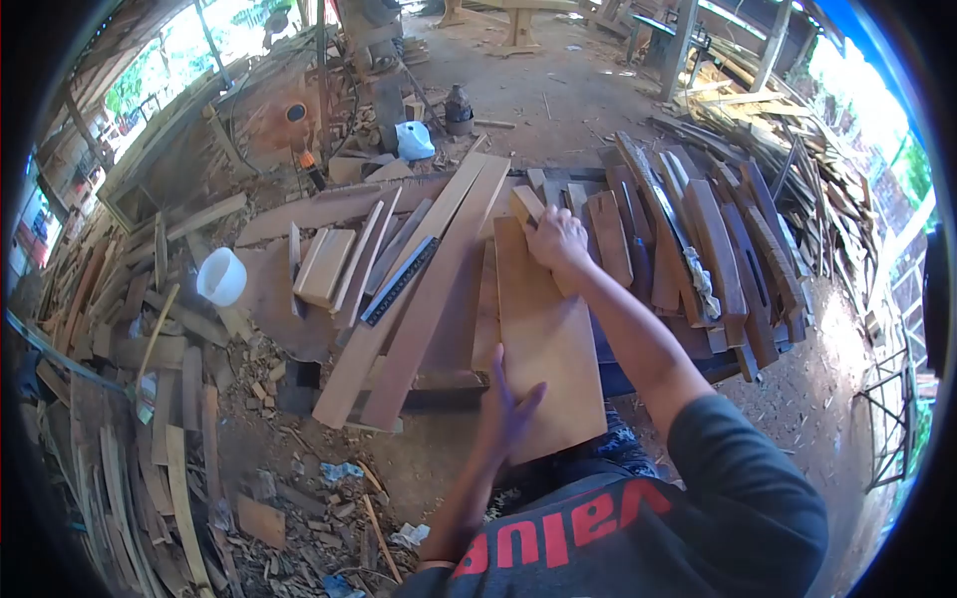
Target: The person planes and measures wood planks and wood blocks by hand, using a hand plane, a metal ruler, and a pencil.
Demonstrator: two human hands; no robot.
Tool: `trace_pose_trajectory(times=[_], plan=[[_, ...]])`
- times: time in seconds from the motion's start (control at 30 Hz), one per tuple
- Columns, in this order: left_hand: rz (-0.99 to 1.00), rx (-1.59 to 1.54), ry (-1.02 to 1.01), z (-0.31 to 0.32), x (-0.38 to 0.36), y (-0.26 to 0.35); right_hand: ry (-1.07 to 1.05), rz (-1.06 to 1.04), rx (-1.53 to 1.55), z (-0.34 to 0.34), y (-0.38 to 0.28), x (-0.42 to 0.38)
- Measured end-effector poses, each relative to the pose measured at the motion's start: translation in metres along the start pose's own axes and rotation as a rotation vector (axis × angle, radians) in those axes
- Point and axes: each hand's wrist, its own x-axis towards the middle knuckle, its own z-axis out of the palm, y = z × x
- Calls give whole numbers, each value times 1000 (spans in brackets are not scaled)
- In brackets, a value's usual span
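A wide, flat wooden board (pixel 546 349) lies lengthwise in front of me, its near end close to my body. My left hand (pixel 506 407) grips its left edge near the bottom, thumb over the top face and a finger along the side. At the board's far end, my right hand (pixel 558 239) has its fingers wrapped round a small wooden block (pixel 526 205). The block overlaps the board's far right corner in this view. Part of the block is hidden under my fingers.
Long planks (pixel 439 299) and a black ruler-like strip (pixel 399 281) lie to the left. Several dark wood pieces (pixel 713 249) are lined up on the right. A white tub (pixel 221 277) and scrap wood sit at far left, with a blue-white bag (pixel 414 141) beyond.
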Motion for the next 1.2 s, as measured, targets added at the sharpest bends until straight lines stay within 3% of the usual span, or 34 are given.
trace_pose_trajectory(times=[0.1,0.27,0.3,0.4,0.47,0.57,0.67,0.73,0.8,0.9,1.0,1.07,1.13,1.2], plan=[[158,43,131,26,8,-28,-132,65,68,-7,-2,27],[17,26,81,29,-3,2,-118,-91,-89,-39,4,-109],[17,13,80,28,-2,7,-160,-36,-115,-49,0,-126],[6,67,74,24,-1,15,-164,12,-66,-38,2,-97],[-120,-41,-35,19,-2,16,-121,27,-36,-16,-4,-39],[21,-23,71,25,-3,9,-102,94,-20,8,-15,42],[59,-23,95,28,1,-1,-103,95,-17,0,-20,32],[103,-5,116,29,-1,1,-151,71,-15,-12,-13,-14],[-35,-75,45,23,-2,10,-187,30,-102,-34,-15,-74],[45,-43,62,24,1,-4,-237,106,-112,-53,-16,-115],[56,-89,85,25,6,-8,-148,95,-74,-38,-10,-106],[-96,-129,-9,16,3,9,-107,99,-84,-31,-11,-100],[67,-40,104,21,5,-2,-118,91,-102,-33,-13,-98],[56,-20,75,12,8,-1,-129,114,-86,-39,-15,-101]])
